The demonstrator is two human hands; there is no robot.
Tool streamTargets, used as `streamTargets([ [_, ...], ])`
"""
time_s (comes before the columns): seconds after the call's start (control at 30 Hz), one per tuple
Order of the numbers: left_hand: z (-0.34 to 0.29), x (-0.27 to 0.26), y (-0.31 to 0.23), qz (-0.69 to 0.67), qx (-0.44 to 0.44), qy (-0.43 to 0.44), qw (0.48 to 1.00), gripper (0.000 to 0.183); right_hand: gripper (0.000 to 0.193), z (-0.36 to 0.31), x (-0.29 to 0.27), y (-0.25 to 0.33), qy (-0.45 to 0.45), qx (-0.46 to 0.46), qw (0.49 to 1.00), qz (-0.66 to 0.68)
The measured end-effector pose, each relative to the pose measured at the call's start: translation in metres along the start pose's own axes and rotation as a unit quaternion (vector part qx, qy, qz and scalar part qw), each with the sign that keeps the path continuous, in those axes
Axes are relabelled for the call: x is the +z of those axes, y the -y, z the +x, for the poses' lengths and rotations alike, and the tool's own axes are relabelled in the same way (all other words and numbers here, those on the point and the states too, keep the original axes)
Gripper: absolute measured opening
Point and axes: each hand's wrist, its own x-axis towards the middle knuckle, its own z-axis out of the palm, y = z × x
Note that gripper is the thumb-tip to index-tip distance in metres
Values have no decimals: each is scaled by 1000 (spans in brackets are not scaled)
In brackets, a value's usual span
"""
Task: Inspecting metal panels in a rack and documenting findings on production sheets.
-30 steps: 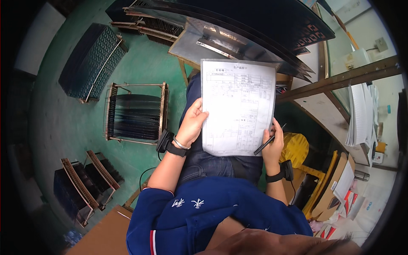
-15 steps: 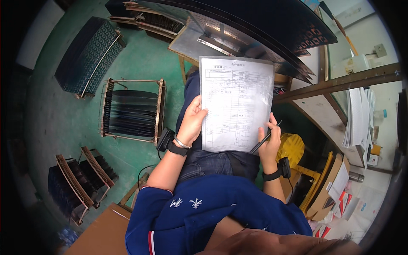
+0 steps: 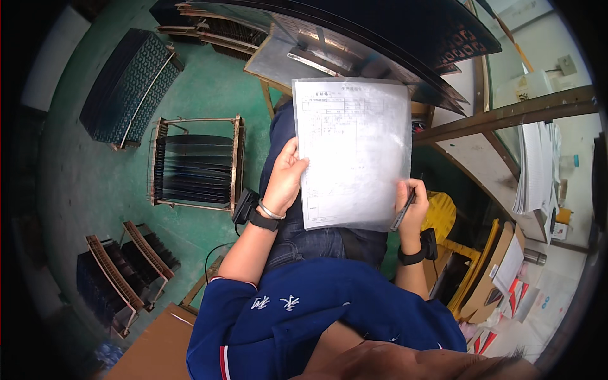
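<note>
Head view: printed form [image 3: 354, 152] between left hand [image 3: 286, 177] and right hand [image 3: 411, 206].

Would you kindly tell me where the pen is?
In the head view, the pen is in the right hand, against the printed sheet's lower right edge.

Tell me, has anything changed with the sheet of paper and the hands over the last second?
Hardly anything. The paper form sits a little higher in the view than a second ago. The left hand still grips its left edge, and the right hand still holds the pen at its lower right corner. Nothing was taken up or let go. The rack of dark panels on the green floor has not moved.
</note>
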Motion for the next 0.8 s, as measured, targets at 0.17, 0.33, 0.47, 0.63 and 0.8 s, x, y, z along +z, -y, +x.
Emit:
streamTargets([
  [0.17,1,6,1,10,-14,5,1000,41,14,6,-7,4,28,154,945,286],
  [0.33,-4,16,6,94,8,-14,995,53,12,7,-7,-4,13,187,899,395],
  [0.47,-23,40,-8,491,230,-2,840,80,12,6,-7,-4,-10,179,898,402],
  [0.63,-52,67,-21,686,143,252,668,90,15,9,-11,17,11,154,932,327],
  [0.8,-45,53,8,724,124,204,648,68,20,5,-10,21,40,156,931,329],
])
